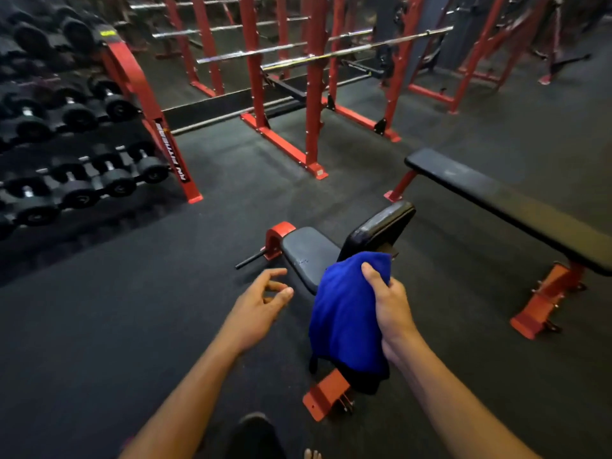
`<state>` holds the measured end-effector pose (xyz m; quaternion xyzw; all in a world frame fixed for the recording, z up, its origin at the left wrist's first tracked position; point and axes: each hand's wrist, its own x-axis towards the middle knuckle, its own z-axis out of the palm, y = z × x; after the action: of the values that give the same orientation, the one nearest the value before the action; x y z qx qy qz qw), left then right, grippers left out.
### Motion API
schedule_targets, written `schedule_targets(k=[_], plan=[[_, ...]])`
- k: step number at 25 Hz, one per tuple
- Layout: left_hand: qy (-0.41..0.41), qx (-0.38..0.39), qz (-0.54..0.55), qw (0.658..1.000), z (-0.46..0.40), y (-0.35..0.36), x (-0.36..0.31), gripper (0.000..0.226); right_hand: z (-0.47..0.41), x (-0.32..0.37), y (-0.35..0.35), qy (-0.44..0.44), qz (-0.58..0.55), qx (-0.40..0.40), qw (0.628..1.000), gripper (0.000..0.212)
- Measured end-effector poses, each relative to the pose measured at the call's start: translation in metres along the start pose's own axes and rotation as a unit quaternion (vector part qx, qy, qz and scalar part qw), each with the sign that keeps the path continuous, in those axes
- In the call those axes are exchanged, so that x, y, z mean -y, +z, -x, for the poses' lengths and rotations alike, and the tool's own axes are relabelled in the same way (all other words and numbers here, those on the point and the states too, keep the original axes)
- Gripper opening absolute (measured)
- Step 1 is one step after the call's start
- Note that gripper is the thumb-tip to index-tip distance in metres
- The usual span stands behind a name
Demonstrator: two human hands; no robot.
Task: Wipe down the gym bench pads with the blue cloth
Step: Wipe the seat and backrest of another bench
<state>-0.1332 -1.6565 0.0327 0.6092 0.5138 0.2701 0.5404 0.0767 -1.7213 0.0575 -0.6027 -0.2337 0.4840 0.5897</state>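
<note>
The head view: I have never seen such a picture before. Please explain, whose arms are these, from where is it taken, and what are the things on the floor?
There is no machine here. A person wears a camera on the head, looking forward and down, so the two arms that enter from below are the person's own. The right hand grips a blue cloth, which hangs down from it. The left hand is open with loosely curled fingers and holds nothing. In front, on the dark gym floor, stands a small bench with a black seat pad and a raised back pad. To the right stands a long flat bench on red legs. On the left is a dumbbell rack; behind stand red racks with barbells.
</note>
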Motion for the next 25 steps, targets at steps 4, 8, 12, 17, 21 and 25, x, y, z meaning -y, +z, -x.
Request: schedule_targets(k=[4, 8, 12, 17, 21, 25], plan=[[0.015, 0.124, -0.061, 0.99, -0.093, -0.014, -0.007, 0.032, -0.074, 0.006, 0.019, -0.028, -0.027, -0.123, 0.992, 0.023], [0.05, 0.198, -0.129, 0.97, -0.2, -0.039, -0.018, 0.038, -0.13, 0.016, 0.02, -0.124, -0.008, -0.375, 0.919, 0.008], [0.099, 0.262, -0.192, 0.941, -0.302, -0.063, -0.039, 0.038, -0.187, 0.038, 0.039, -0.17, 0.089, -0.484, 0.854, 0.007], [0.163, 0.381, -0.267, 0.87, -0.392, -0.027, -0.066, 0.053, -0.245, 0.032, 0.056, -0.115, 0.087, -0.558, 0.817, 0.018], [0.242, 0.461, -0.293, 0.802, -0.455, 0.027, -0.098, 0.069, -0.269, 0.028, 0.05, -0.107, 0.065, -0.67, 0.732, 0.015], [0.343, 0.519, -0.373, 0.688, -0.519, 0.08, -0.117, 0.074, -0.291, 0.026, 0.025, -0.101, 0.02, -0.757, 0.645, 0.012]])
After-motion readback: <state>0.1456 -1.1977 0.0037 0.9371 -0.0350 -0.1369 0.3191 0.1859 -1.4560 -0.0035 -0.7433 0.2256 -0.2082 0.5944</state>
